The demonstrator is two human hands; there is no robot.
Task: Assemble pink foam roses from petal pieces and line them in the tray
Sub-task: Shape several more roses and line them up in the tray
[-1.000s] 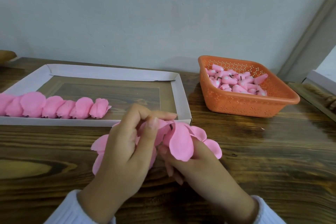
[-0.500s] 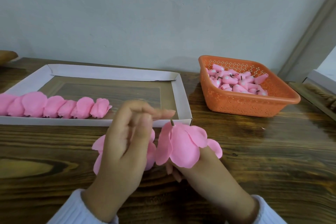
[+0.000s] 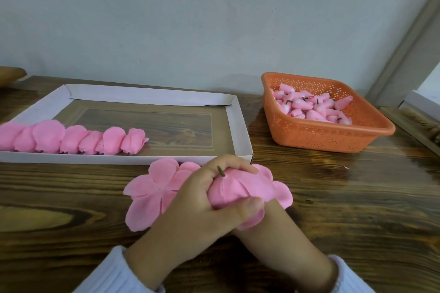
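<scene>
- The left hand (image 3: 197, 200) is clamped on a pink foam rose (image 3: 238, 188). Its fingers curl over the top and its thumb presses the near side.
- A short brown stem (image 3: 221, 171) sticks up out of the rose between the left fingers.
- The right hand (image 3: 271, 221) lies under the rose, against the left hand. Its fingers are hidden, so its grip cannot be told.
- The two hands are together over the desk (image 3: 345, 197), just in front of the near right corner of the tray (image 3: 238, 126).
- Loose outer petals of the rose spread out to the right of the hands.
- A flat petal piece (image 3: 152, 190) lies on the desk just left of the hands, partly under the left hand.
- A row of finished roses (image 3: 71, 138) lies inside the white tray along its near wall, from the left edge to about the middle, each touching the next.
- An orange basket (image 3: 309, 137) stands on the desk right of the tray, apart from it, holding pink buds (image 3: 314, 108) with dark stems.
</scene>
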